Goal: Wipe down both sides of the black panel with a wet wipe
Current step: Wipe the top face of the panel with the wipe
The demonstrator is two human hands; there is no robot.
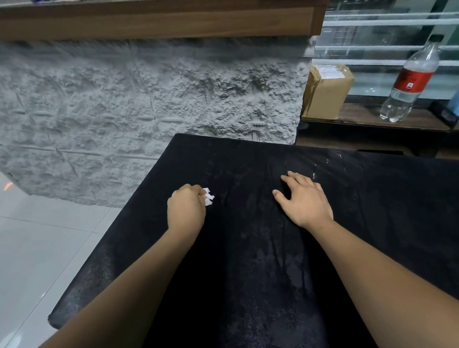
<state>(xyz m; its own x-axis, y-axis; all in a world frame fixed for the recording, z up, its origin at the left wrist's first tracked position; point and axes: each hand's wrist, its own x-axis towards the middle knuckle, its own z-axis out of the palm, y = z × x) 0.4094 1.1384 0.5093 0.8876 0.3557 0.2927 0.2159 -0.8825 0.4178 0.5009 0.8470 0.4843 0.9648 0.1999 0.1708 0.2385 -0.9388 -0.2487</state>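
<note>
The left hand (186, 208), fingers clamped on a crumpled white wet wipe (208, 197), is wiping the upper side of the dusty flat black panel (245, 266), the right hand (304, 200) bracing at three o'clock, fingers apart; sweeping toward six o'clock probably follows.

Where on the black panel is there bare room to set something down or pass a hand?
Free: the black panel right of the right hand, and its near middle between the forearms. Crowded: the side shelf, with bottle and parcel.
</note>
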